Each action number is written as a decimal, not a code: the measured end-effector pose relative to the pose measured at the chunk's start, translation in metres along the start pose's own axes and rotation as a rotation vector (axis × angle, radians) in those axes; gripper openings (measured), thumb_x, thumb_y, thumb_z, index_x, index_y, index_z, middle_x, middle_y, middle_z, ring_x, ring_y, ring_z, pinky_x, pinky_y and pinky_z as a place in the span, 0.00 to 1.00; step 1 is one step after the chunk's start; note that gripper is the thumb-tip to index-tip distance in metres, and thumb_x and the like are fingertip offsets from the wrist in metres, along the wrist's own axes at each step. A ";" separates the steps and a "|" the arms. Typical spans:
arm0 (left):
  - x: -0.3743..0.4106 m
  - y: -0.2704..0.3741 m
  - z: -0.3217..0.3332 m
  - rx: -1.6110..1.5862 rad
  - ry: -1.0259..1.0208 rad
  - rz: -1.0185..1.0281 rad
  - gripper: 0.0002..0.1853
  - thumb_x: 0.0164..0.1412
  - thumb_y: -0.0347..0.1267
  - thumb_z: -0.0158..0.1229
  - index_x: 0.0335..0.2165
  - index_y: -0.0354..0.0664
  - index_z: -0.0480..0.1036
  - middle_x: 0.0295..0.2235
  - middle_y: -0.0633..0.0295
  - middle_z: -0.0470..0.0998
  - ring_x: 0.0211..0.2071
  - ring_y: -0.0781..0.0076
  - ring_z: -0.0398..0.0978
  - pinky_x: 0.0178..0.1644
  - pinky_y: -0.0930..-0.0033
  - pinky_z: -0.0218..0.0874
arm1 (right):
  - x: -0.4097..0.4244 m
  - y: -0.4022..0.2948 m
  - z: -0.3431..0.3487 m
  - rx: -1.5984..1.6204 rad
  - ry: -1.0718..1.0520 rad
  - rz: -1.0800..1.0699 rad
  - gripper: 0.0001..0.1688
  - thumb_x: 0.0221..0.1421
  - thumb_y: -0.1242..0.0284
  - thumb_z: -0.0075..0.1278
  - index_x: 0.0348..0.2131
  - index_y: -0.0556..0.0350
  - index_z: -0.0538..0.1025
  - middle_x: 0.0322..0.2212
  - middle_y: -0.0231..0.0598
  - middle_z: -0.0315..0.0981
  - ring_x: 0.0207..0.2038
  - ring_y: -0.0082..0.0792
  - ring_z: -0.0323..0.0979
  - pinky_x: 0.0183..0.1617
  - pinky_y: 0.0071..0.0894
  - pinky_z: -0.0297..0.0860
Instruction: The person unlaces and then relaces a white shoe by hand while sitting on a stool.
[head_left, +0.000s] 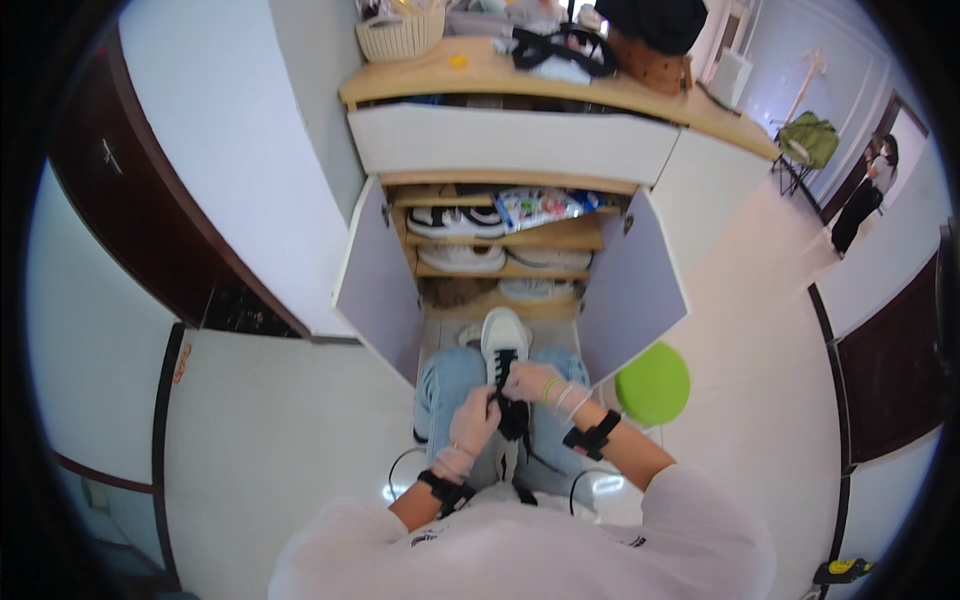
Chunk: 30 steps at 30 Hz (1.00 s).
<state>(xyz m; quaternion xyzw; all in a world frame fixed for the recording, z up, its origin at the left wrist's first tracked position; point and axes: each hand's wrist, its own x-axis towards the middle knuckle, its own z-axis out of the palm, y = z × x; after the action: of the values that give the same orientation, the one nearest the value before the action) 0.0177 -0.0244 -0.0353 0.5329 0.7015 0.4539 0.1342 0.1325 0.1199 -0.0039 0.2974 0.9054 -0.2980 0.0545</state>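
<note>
A white sneaker (504, 330) with black laces is between my knees, its toe pointing at the open cabinet. My right hand (531, 381), in a thin clear glove, pinches the black shoelace (504, 369) at the upper part of the lacing. Lower and to the left, my left hand (474, 426), gloved too, has its fingers closed on the lace by the shoe's tongue. A loose lace end (544, 461) trails over my right thigh. The shoe's black opening is partly hidden by my hands.
Ahead, a shoe cabinet stands with its left door (382, 285) and right door (637, 277) swung out; shoes (459, 259) fill its shelves. A green stool (652, 384) is at my right. A basket (401, 34) sits on the countertop (480, 71). One person (866, 195) stands far right.
</note>
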 end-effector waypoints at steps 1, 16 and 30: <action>-0.005 0.002 -0.006 -0.007 -0.022 -0.022 0.12 0.55 0.28 0.55 0.41 0.42 0.70 0.31 0.50 0.75 0.31 0.51 0.76 0.35 0.59 0.68 | -0.002 -0.020 -0.015 -0.021 -0.122 0.043 0.16 0.47 0.60 0.50 0.24 0.53 0.79 0.25 0.42 0.75 0.29 0.43 0.74 0.35 0.38 0.69; -0.002 -0.004 -0.008 0.050 -0.035 0.113 0.14 0.54 0.31 0.53 0.42 0.45 0.67 0.35 0.54 0.74 0.30 0.47 0.74 0.31 0.53 0.68 | 0.010 -0.014 -0.014 0.356 -0.252 0.091 0.12 0.46 0.68 0.49 0.25 0.60 0.76 0.17 0.34 0.68 0.22 0.27 0.65 0.29 0.30 0.64; 0.000 0.006 -0.013 0.069 -0.038 0.121 0.14 0.54 0.30 0.52 0.41 0.44 0.68 0.36 0.55 0.74 0.31 0.50 0.74 0.31 0.55 0.67 | -0.056 0.032 -0.100 -0.016 -0.370 -0.002 0.18 0.48 0.60 0.54 0.29 0.56 0.81 0.24 0.42 0.77 0.29 0.37 0.74 0.34 0.36 0.68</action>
<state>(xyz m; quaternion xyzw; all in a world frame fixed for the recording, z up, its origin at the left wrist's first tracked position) 0.0127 -0.0311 -0.0240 0.5873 0.6805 0.4263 0.1013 0.2047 0.1695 0.0774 0.2360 0.8827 -0.3404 0.2221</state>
